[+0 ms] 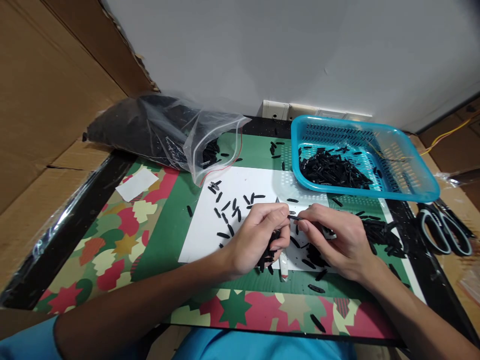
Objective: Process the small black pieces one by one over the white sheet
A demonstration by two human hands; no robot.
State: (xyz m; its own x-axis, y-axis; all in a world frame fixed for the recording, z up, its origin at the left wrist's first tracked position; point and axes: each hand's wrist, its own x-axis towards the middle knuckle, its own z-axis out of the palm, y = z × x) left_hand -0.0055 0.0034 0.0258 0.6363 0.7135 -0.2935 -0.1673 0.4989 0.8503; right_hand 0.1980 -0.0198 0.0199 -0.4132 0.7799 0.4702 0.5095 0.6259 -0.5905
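Over the white paper (pixel 198 245), my two hands meet at one slim black piece (pixel 294 217). My right hand (pixel 339 237) pinches its right end between thumb and finger. My left hand (pixel 255 237) is closed, with thumb and forefinger at the other end and a bunch of similar black pieces (pixel 267 257) in its palm. What these pieces are I cannot tell; they are small, narrow and elongated. Under my left hand lies a slim white-handled tool (pixel 284 267), partly hidden. More loose black pieces (pixel 225 217) are scattered on the paper.
A blue plastic basket (pixel 405 192) at back right holds a heap of black pieces. An open zip bag (pixel 150 132) of dark pieces lies at back left. Scissors (pixel 442 232) rest at the right edge, near another pile (pixel 384 235). A white scrap (pixel 137 184) lies left.
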